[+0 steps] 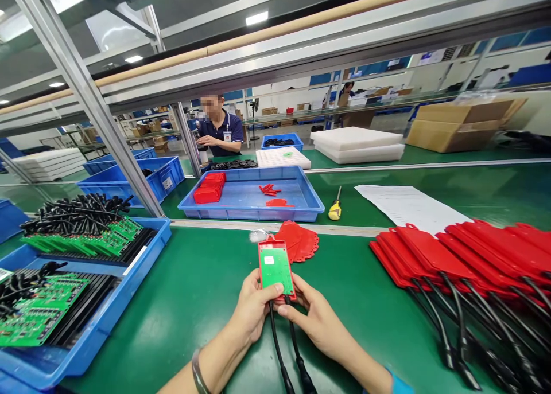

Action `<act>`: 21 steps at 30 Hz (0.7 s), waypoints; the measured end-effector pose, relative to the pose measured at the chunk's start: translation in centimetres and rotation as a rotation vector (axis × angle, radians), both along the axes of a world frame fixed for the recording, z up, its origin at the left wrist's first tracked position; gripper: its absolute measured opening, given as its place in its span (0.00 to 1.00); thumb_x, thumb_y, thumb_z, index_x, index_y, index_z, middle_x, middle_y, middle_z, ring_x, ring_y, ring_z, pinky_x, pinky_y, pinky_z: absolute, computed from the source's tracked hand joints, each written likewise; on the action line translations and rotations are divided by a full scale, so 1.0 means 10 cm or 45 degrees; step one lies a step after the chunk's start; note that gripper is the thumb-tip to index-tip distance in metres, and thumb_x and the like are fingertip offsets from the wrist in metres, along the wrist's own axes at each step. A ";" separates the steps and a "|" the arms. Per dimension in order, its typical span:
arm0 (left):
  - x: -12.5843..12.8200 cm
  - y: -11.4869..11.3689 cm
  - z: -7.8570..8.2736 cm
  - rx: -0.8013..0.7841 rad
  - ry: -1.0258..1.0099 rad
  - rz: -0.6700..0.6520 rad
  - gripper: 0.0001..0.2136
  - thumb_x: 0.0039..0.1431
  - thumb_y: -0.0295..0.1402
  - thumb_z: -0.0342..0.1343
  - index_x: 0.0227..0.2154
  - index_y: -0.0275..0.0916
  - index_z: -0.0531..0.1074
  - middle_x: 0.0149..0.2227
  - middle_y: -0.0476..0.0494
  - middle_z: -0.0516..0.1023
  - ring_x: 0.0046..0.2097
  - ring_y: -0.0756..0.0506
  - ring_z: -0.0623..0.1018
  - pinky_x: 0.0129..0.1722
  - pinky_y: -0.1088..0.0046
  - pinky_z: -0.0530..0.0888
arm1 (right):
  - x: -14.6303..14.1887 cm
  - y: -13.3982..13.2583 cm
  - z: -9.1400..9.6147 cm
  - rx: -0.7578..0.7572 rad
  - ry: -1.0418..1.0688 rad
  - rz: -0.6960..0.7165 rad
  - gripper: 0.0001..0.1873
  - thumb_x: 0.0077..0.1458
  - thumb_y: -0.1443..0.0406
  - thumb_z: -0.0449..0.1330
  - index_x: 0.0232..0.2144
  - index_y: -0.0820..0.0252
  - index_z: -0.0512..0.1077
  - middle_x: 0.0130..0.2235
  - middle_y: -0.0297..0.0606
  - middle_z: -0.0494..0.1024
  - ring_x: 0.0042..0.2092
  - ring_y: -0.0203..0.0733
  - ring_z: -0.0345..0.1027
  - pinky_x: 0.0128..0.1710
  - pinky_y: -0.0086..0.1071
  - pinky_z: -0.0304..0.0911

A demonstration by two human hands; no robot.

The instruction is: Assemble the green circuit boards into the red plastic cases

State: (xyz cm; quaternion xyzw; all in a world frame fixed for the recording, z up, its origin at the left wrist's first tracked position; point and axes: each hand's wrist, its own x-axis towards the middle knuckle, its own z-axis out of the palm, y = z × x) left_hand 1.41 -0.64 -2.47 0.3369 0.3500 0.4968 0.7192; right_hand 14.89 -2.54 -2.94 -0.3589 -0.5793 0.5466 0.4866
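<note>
Both my hands hold a red plastic case (276, 269) with a green circuit board seated in it, above the green table mat. My left hand (253, 309) grips its lower left edge with the thumb on the board. My right hand (312, 318) pinches the lower right end, where two black cables (287, 354) leave the case and run down toward me. Just beyond the case lies a small pile of red covers (301, 240).
A blue tray (129, 270) at left holds green circuit boards with black cables. Another blue tray (251, 201) ahead holds red parts. A row of red cased units with cables (465, 256) lies right, with a yellow screwdriver (334, 209) and a paper sheet (408, 207). A co-worker (220, 131) sits across.
</note>
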 end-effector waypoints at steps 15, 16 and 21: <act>-0.26 0.32 0.02 -0.280 -0.070 0.417 0.05 0.46 0.24 0.61 0.26 0.31 0.70 0.20 0.48 0.75 0.19 0.54 0.71 0.26 0.76 0.76 | 0.08 0.75 0.10 0.512 -1.499 -0.567 0.27 0.50 0.56 0.62 0.49 0.67 0.69 0.51 0.58 0.67 0.52 0.63 0.58 0.50 0.50 0.55; -0.26 0.31 0.02 -0.282 -0.067 0.411 0.04 0.46 0.24 0.60 0.27 0.30 0.71 0.20 0.46 0.76 0.20 0.54 0.72 0.25 0.76 0.76 | 0.03 0.84 0.11 0.510 -1.555 -0.615 0.33 0.47 0.53 0.64 0.50 0.69 0.67 0.52 0.62 0.65 0.53 0.67 0.56 0.50 0.53 0.53; -0.22 0.29 0.04 -0.289 -0.054 0.388 0.04 0.47 0.22 0.58 0.28 0.29 0.72 0.23 0.42 0.78 0.22 0.52 0.74 0.23 0.76 0.75 | -0.18 1.02 0.06 0.517 -1.750 -0.710 0.42 0.44 0.51 0.65 0.52 0.79 0.64 0.47 0.70 0.67 0.48 0.72 0.58 0.46 0.58 0.51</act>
